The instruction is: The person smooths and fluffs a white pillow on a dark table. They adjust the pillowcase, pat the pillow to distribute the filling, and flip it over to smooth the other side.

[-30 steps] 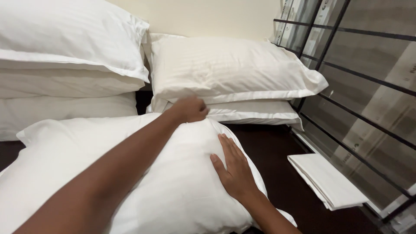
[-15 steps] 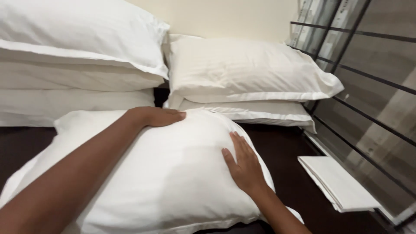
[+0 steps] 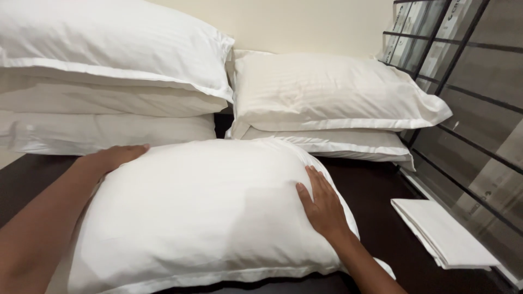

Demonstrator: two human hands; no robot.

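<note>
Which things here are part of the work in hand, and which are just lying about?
In hand:
- front white pillow
- left hand, flat on its upper left corner
- right hand, flat on its right side

Lying about:
- left pillow stack
- right pillow stack
- folded white cloth
- dark surface
- glass partition

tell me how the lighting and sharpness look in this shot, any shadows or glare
Head view: soft, even light, all sharp; a faint grey shadow falls on the front pillow between the left hand and right hand; pale reflections show on the glass panel; wide-angle bending at the edges.
</note>
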